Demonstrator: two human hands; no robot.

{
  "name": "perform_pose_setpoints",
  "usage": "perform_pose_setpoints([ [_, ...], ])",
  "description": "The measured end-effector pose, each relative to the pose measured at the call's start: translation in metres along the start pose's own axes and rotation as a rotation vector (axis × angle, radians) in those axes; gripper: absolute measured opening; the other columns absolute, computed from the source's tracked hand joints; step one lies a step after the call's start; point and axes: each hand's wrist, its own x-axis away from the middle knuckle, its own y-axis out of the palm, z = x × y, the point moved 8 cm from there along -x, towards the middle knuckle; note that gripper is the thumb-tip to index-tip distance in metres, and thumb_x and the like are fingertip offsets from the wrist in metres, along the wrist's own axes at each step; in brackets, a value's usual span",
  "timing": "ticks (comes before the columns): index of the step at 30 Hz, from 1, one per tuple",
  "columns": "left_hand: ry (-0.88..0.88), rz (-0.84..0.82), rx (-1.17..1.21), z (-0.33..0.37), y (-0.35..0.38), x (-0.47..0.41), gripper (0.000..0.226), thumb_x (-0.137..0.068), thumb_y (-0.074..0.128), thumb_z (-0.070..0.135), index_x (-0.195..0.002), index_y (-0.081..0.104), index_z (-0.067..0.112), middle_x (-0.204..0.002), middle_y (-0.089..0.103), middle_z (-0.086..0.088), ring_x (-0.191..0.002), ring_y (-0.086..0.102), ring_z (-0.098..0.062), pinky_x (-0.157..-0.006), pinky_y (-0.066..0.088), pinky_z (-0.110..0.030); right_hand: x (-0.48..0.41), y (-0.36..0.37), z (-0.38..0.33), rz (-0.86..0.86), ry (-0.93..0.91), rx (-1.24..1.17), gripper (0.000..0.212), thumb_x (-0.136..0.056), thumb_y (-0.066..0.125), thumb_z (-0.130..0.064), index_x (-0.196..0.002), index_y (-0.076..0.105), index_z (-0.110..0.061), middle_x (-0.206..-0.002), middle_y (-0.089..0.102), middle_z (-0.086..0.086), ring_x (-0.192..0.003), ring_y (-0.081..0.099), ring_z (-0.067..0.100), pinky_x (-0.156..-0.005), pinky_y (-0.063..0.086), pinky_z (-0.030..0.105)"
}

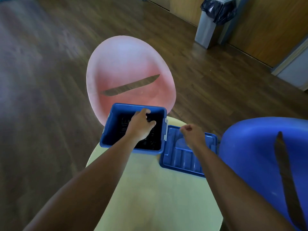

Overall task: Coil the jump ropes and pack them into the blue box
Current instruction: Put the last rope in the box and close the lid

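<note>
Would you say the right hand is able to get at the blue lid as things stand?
Probably yes: the right hand hangs over the lid, seemingly empty, and nothing lies on the lid or between them.

The blue box [106, 132] is moulded in smooth plastic with a soft sheen, and its lid [180, 158] is formed of the same plastic, ribbed and glossier. The table [150, 189] is finished pale, smooth and matt. Smooth plastic is seen on the pink chair [130, 64] and the blue chair [250, 147]. The floor [50, 80] is laid in sheened wood-look planks. The bin [205, 29] is clad in brushed metal.
</note>
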Motion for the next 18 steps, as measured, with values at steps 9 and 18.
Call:
perform_pose_setpoints([
  [9,-0.104,-0.203,0.214,0.078,0.105,0.018,0.033,-0.101,0.047,0.017,-0.133,0.053,0.017,-0.094,0.066,-0.008,-0.078,0.070,-0.031,-0.064,0.055,-0.035,-0.013,-0.070,0.085,-0.012,0.005,0.189,0.017,-0.089,0.062,-0.012,-0.107,0.061,-0.013,-0.107,0.060,0.004,-0.086,0.058,0.022,-0.068,0.038,0.026],
  [18,-0.395,-0.227,0.134,0.023,0.165,0.022,0.070,-0.103,0.047,0.020,-0.161,0.007,0.018,-0.082,0.053,-0.009,-0.057,0.045,-0.020,-0.050,0.030,-0.030,-0.026,-0.066,0.161,-0.113,0.128,0.417,0.074,-0.079,0.078,-0.020,-0.140,0.039,-0.007,-0.133,0.053,0.014,-0.114,0.057,0.032,-0.089,0.051,0.037],
])
